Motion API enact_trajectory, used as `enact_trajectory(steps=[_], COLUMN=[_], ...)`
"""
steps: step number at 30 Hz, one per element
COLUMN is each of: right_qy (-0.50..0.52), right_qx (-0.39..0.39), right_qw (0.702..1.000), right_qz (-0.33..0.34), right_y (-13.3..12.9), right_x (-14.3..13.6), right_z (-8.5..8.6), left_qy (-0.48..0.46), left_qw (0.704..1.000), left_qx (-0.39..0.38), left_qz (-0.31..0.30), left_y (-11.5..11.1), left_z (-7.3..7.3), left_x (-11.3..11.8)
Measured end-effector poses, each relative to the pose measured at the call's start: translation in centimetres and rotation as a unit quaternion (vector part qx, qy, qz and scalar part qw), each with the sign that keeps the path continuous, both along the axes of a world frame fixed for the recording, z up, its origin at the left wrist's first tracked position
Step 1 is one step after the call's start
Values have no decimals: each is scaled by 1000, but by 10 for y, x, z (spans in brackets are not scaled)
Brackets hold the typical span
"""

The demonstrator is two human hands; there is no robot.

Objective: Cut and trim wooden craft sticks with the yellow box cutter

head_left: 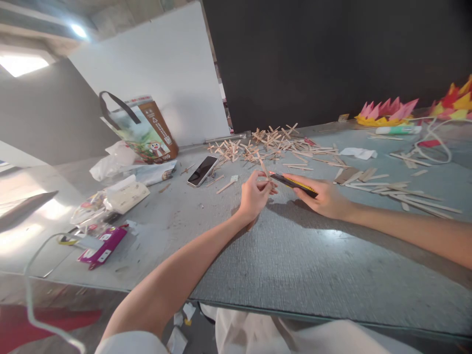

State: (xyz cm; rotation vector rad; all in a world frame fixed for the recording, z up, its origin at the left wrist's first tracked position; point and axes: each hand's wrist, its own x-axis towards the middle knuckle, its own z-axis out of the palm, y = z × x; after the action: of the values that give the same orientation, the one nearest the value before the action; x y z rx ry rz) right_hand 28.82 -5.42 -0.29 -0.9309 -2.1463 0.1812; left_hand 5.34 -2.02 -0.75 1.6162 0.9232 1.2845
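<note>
My left hand (255, 195) is closed around a thin wooden stick (263, 165) whose upper part points up and away from the fingers. To its right, my right hand (324, 197) grips a black and yellow utility knife (297, 186). The knife's front end reaches the stick near my left fingertips; whether the blade touches the wood cannot be made out. Both hands are just above the grey table (313, 265). Behind them lies a heap of wooden sticks (273, 140), some joined in crosses.
Left of the hands lie a phone (202, 170), a printed bag (147, 130), plastic packaging (98, 209) and a purple item (103, 247). On the right are loose sticks (401, 191), a white tissue (359, 153), a glue tube (398, 130), a white cable (448, 152) and pink-yellow paper petals (387, 110).
</note>
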Motion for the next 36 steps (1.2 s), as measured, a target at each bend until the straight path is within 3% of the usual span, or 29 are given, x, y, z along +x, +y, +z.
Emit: enact_trajectory(steps=[30, 36], right_qy=[-7, -56], right_qx=[2, 42], right_qw=[999, 998], right_qz=[38, -10], right_y=[0, -5], right_x=[-1, -1], right_z=[0, -4], left_qy=[45, 122], left_qw=[998, 985], left_qx=[16, 94], left_qz=[32, 83], left_y=[-4, -9], left_z=[1, 3], left_x=[-1, -4])
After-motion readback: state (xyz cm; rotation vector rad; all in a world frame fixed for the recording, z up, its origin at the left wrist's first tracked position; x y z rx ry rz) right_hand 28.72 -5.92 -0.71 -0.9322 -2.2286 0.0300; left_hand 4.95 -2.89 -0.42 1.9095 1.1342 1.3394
